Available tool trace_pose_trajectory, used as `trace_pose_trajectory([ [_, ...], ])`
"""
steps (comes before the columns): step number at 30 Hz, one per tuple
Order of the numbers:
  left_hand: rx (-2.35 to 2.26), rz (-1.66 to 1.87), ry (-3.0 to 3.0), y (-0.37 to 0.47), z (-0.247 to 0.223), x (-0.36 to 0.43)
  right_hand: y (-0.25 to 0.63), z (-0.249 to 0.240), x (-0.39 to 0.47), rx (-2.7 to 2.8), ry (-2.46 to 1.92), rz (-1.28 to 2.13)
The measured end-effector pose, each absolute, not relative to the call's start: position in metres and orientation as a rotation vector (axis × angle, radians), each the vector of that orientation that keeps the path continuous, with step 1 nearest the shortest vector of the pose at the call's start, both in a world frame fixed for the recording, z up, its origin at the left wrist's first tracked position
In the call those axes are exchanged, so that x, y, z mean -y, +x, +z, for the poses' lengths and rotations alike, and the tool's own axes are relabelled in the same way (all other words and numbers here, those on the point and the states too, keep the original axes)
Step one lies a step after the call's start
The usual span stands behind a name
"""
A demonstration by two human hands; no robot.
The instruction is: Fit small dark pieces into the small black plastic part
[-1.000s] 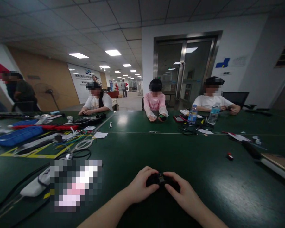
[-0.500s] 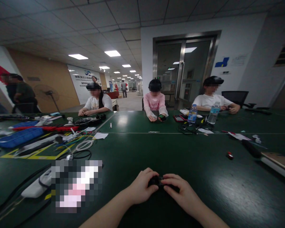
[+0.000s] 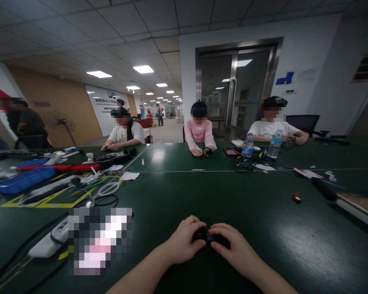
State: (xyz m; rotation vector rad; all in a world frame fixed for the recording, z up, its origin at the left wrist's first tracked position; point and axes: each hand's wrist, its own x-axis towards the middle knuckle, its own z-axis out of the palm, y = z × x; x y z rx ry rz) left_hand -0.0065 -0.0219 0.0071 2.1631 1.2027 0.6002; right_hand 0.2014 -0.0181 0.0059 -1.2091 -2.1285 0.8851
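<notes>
2 bare forearms slant inward from the bottom edge, wrists bent slightly toward each other. The left hand [image 3: 184, 241] pinches a small dark object [image 3: 204, 234] between thumb and curled fingers; the right hand [image 3: 234, 245] mirrors it, clamped on the other side. The object sits between the 2 hands, over the green table [image 3: 171, 196]. Beyond stand 2 bottles [image 3: 247, 146], then 3 seated people [image 3: 199, 132].
</notes>
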Motion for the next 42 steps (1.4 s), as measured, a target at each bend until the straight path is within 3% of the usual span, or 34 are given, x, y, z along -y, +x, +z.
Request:
trace_pose_trajectory([
  [42, -1.185, 0.629, 2.214, -0.005, 0.011, 0.021, 0.201, 0.005, 0.020, 2.170, -1.228, 0.858],
])
